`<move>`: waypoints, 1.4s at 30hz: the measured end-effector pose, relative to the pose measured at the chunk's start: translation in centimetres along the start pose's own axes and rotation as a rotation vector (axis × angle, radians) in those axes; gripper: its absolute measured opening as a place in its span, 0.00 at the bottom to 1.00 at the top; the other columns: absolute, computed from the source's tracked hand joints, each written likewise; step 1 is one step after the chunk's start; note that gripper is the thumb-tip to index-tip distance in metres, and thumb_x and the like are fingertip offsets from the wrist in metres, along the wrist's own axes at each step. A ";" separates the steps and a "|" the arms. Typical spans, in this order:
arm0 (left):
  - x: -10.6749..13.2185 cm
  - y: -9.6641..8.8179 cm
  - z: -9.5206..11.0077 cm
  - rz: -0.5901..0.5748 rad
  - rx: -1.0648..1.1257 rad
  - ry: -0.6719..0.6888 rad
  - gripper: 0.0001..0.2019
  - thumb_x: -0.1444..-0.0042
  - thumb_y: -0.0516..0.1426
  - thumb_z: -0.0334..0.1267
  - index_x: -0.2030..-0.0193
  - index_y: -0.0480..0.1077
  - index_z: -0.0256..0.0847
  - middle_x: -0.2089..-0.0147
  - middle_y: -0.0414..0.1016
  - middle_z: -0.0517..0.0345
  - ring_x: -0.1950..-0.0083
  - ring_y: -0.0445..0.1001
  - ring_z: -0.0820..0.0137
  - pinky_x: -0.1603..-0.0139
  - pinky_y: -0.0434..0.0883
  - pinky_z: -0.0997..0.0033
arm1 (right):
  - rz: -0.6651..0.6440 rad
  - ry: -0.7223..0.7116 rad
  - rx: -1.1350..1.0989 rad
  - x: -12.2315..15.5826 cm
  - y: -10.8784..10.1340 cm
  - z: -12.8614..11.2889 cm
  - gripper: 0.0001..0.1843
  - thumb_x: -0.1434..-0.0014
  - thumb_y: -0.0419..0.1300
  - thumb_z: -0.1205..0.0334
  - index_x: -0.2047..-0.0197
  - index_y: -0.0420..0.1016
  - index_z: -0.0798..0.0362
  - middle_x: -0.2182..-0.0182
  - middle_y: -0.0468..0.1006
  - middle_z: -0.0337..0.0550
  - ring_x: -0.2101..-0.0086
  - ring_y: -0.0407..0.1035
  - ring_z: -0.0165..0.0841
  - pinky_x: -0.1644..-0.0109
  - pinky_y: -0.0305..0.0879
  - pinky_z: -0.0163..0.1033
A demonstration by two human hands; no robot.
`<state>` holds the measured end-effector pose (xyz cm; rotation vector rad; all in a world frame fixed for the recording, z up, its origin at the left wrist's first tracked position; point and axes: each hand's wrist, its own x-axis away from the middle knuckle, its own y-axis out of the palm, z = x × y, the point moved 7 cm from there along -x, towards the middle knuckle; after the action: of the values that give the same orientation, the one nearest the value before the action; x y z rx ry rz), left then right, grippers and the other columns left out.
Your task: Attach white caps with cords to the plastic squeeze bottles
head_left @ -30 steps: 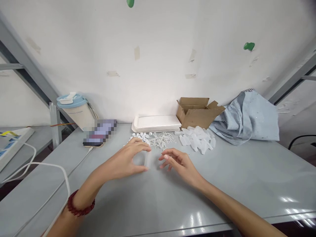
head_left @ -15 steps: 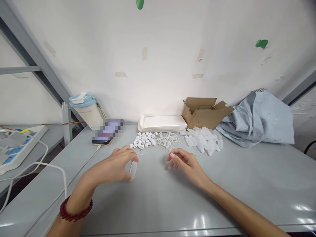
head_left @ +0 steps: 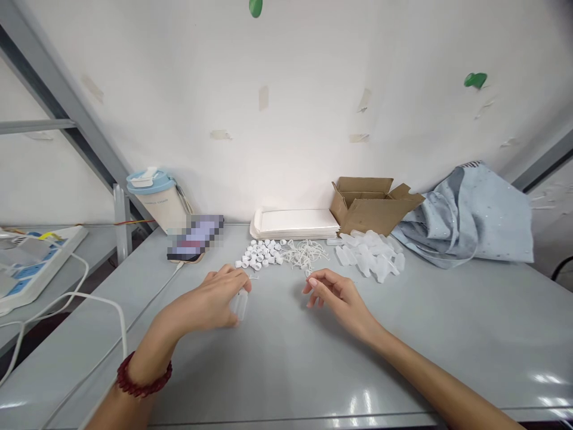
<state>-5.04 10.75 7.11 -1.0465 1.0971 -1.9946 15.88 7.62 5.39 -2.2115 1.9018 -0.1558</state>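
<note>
My left hand point(head_left: 226, 298) is curled round a small translucent plastic piece point(head_left: 240, 306) on the grey table, with the fingers at its far end and the thumb at its near end. The hand covers part of it, so its full shape is hidden. To the right, my right hand point(head_left: 329, 294) hovers low over the table, fingers loosely bent and apart, with nothing visible in it. Just beyond both hands lie a heap of small white caps point(head_left: 259, 254), a tangle of thin white looped pieces point(head_left: 305, 254) and a pile of translucent plastic pieces point(head_left: 373, 254).
Behind the heaps are a stack of flat white sheets point(head_left: 298, 221) and an open cardboard box point(head_left: 378, 206). A light-blue cloth bag point(head_left: 478, 215) lies at right. A phone point(head_left: 197, 239) on a white cable, a lidded cup point(head_left: 156, 203) and a power strip point(head_left: 45, 269) are at left.
My left hand and the plastic piece in its grasp have shifted very slightly, with the wrist moving a little right. My right hand has stayed almost where it was.
</note>
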 end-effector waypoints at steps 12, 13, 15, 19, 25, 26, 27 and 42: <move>-0.1 -0.1 -0.4 0.046 0.006 0.020 0.18 0.60 0.55 0.34 0.58 0.65 0.46 0.59 0.67 0.58 0.55 0.65 0.59 0.56 0.64 0.61 | 0.003 -0.006 0.016 0.0 0.0 0.0 0.14 0.38 0.51 0.52 0.64 0.69 0.53 0.69 0.76 0.41 0.73 0.72 0.30 0.68 0.64 0.36; 0.0 -0.1 -0.4 0.052 0.014 0.022 0.18 0.60 0.55 0.34 0.58 0.65 0.46 0.59 0.67 0.58 0.55 0.65 0.59 0.56 0.64 0.61 | 0.002 -0.007 0.018 0.0 0.0 0.0 0.14 0.38 0.51 0.52 0.64 0.69 0.53 0.68 0.76 0.42 0.73 0.72 0.30 0.68 0.64 0.36; 0.0 -0.1 -0.5 0.059 0.028 0.028 0.17 0.60 0.56 0.35 0.59 0.65 0.47 0.59 0.67 0.58 0.55 0.65 0.58 0.56 0.65 0.61 | 0.002 -0.007 0.017 0.0 0.0 0.0 0.14 0.38 0.51 0.52 0.64 0.69 0.53 0.68 0.76 0.42 0.73 0.72 0.30 0.68 0.64 0.36; 0.0 -0.5 0.1 0.087 0.057 0.085 0.17 0.58 0.59 0.39 0.59 0.66 0.46 0.59 0.68 0.58 0.55 0.65 0.58 0.54 0.64 0.59 | 0.000 -0.009 0.022 0.0 -0.1 0.0 0.15 0.38 0.50 0.51 0.64 0.69 0.53 0.68 0.76 0.42 0.72 0.71 0.30 0.68 0.64 0.36; -1.5 -0.8 3.6 0.379 0.103 0.245 0.10 0.43 0.52 0.42 0.56 0.64 0.43 0.52 0.68 0.53 0.48 0.62 0.59 0.49 0.64 0.58 | 0.053 -0.040 0.083 -0.5 -1.2 -0.1 0.15 0.38 0.50 0.51 0.64 0.70 0.53 0.68 0.76 0.42 0.72 0.70 0.30 0.68 0.64 0.36; -1.8 -0.5 4.4 0.437 0.096 0.275 0.09 0.42 0.51 0.40 0.56 0.64 0.42 0.52 0.68 0.52 0.48 0.63 0.59 0.48 0.63 0.57 | 0.065 -0.048 0.095 -0.7 -1.4 -0.1 0.15 0.38 0.50 0.52 0.64 0.70 0.53 0.68 0.76 0.42 0.73 0.70 0.30 0.68 0.64 0.36; -2.1 -0.1 5.2 0.473 0.085 0.309 0.09 0.41 0.50 0.37 0.55 0.65 0.40 0.51 0.68 0.51 0.48 0.63 0.59 0.47 0.63 0.56 | 0.079 -0.058 0.111 -0.9 -1.7 0.0 0.14 0.38 0.50 0.52 0.64 0.70 0.54 0.68 0.76 0.42 0.73 0.70 0.30 0.68 0.64 0.36; -6.4 2.5 9.5 0.546 -0.110 0.427 0.20 0.47 0.44 0.22 0.48 0.62 0.37 0.42 0.63 0.45 0.40 0.55 0.55 0.47 0.63 0.50 | 0.317 -0.350 0.720 -2.7 -5.6 0.6 0.11 0.43 0.47 0.70 0.63 0.69 0.54 0.65 0.75 0.45 0.66 0.69 0.33 0.67 0.66 0.36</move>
<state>6.65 11.10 5.93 -0.3061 1.5335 -1.7483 20.98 11.09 6.34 -1.3543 1.6260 -0.3159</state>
